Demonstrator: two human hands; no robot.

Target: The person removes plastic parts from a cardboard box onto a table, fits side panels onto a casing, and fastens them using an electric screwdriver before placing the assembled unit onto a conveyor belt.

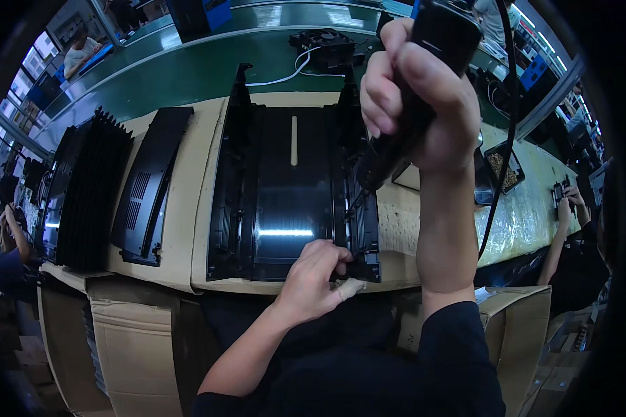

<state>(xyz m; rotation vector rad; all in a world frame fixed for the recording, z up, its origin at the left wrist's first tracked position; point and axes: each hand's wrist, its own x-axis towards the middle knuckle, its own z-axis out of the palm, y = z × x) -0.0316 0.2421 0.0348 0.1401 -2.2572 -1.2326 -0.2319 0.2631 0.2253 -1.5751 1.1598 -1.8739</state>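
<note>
A black plastic housing (293, 201) with raised side rails lies on the cardboard in front of me, and a tan strip (294, 141) sits on its flat middle. My right hand (435, 104) is closed around a black electric screwdriver (389, 149), tilted so its bit points down to the housing's right rail. Whether the bit touches a screw is too small to tell. At the near right corner of the housing, my left hand (313, 278) grips the edge with curled fingers. A pale wrap covers its thumb tip (350, 288).
Left of the housing are a slotted black panel (146, 187) and a stack of black panels (83, 194). Behind lies a fan with a white cable (323, 45). A tray of screws (504, 167) stands right; the screwdriver's cord (511, 104) hangs beside my right arm. Co-workers sit on both sides.
</note>
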